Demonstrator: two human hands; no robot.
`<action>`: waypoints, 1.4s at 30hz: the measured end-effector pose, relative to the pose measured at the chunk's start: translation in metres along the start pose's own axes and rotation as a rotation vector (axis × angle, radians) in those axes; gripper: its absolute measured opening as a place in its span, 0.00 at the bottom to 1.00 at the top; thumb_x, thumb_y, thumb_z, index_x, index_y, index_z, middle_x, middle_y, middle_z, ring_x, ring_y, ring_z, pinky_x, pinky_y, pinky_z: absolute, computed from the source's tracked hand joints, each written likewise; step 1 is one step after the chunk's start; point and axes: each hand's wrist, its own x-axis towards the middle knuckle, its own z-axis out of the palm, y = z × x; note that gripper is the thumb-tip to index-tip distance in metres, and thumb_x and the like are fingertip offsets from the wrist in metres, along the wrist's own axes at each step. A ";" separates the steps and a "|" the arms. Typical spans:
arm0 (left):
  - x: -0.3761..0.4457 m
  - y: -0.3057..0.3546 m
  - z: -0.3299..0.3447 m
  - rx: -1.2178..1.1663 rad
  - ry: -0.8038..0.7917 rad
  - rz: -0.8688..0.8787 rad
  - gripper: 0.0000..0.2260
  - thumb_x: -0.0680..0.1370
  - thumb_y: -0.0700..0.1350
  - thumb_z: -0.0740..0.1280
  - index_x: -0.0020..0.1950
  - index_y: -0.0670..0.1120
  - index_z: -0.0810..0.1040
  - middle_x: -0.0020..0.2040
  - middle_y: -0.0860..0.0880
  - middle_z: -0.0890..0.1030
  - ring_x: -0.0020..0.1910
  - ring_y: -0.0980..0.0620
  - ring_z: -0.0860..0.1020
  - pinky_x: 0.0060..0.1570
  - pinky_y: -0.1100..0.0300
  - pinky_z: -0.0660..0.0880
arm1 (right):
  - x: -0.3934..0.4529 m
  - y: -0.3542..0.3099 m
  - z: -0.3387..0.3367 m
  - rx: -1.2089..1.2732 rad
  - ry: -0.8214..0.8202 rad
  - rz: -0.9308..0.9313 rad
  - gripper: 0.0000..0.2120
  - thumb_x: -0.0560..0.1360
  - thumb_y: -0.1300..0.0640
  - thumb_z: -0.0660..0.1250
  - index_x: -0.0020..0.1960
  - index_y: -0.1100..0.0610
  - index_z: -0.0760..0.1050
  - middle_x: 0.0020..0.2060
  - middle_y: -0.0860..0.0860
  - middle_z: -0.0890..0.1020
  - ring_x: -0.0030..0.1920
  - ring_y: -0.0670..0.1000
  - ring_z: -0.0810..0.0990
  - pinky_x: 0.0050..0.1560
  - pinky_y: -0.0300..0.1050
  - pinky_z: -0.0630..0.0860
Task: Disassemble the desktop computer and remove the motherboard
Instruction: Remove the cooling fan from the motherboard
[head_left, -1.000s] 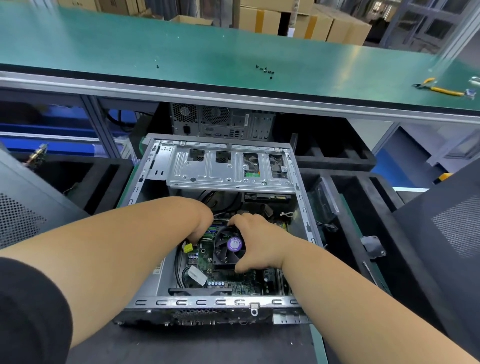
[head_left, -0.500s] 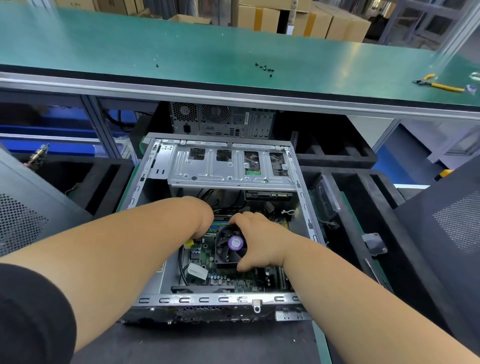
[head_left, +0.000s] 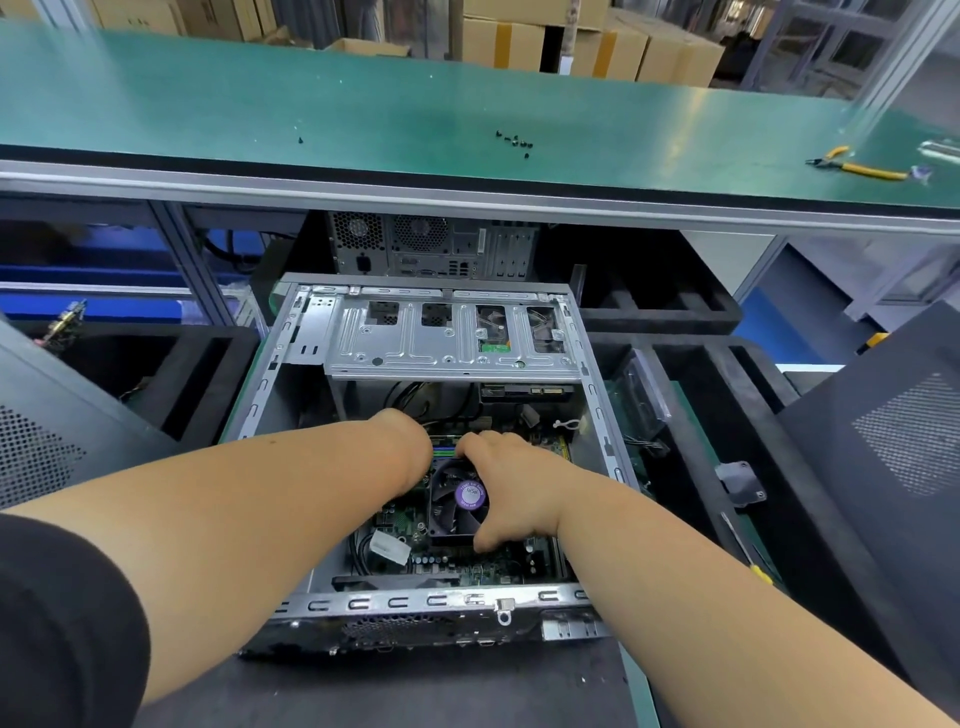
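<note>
Head view: the open computer case (head_left: 311, 605) is lying below the green bench, its motherboard (head_left: 467, 564) exposed. The black cooler fan (head_left: 457, 501) is being gripped by the right hand (head_left: 511, 480); the left hand (head_left: 410, 452) is reaching beside it, fingers hidden, grip indeterminable.

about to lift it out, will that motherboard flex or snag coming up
The motherboard is thin and wide, so it may flex. The fan cooler under the right hand probably makes it top-heavy. Nearby cables could snag.
</note>
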 end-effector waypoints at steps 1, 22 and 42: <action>-0.001 0.000 0.000 0.013 0.000 0.012 0.11 0.77 0.45 0.67 0.59 0.47 0.78 0.50 0.50 0.75 0.57 0.48 0.78 0.53 0.55 0.76 | -0.001 0.000 0.000 -0.007 0.000 0.000 0.39 0.59 0.47 0.78 0.64 0.54 0.63 0.57 0.51 0.70 0.56 0.53 0.68 0.53 0.51 0.75; 0.001 -0.005 -0.002 0.003 -0.094 0.051 0.14 0.77 0.46 0.67 0.62 0.46 0.77 0.48 0.49 0.73 0.47 0.48 0.72 0.57 0.54 0.75 | -0.004 -0.005 0.000 -0.034 -0.067 -0.007 0.39 0.61 0.50 0.78 0.65 0.55 0.62 0.60 0.53 0.70 0.59 0.55 0.69 0.56 0.54 0.75; -0.030 -0.043 0.008 -0.438 0.304 -0.052 0.11 0.79 0.50 0.62 0.57 0.48 0.79 0.54 0.48 0.80 0.52 0.46 0.77 0.46 0.56 0.73 | -0.025 -0.009 -0.028 0.179 0.174 0.006 0.43 0.60 0.47 0.75 0.70 0.48 0.61 0.60 0.47 0.70 0.60 0.50 0.67 0.58 0.51 0.74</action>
